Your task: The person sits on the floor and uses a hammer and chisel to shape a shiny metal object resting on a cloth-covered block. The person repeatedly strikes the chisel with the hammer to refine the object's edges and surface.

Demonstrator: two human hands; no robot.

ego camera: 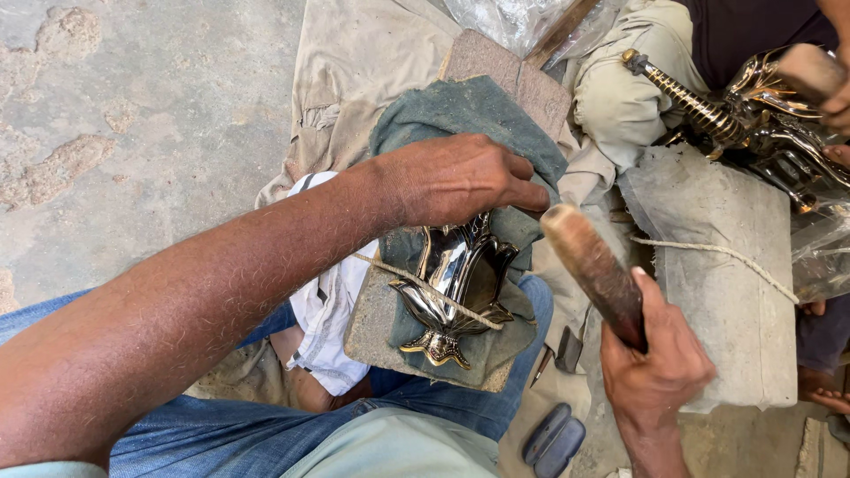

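The left hand point(460, 177) presses its fingers down on the top of a shiny leaf-shaped metal piece point(456, 288), pinning it over a grey-green cloth point(452, 111) on a flat stone slab point(376, 323) resting on the lap; a thin cord point(416, 283) across it adds hold. The right hand point(655, 363) is clenched around a brown wooden mallet handle point(593, 265), raised just beside the piece.

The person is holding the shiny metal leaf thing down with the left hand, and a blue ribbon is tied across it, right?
Not quite. The head view shows a pale cord, not a blue ribbon, stretched across the shiny metal piece. The rest holds: the left hand presses on its top end, over the grey-green cloth.
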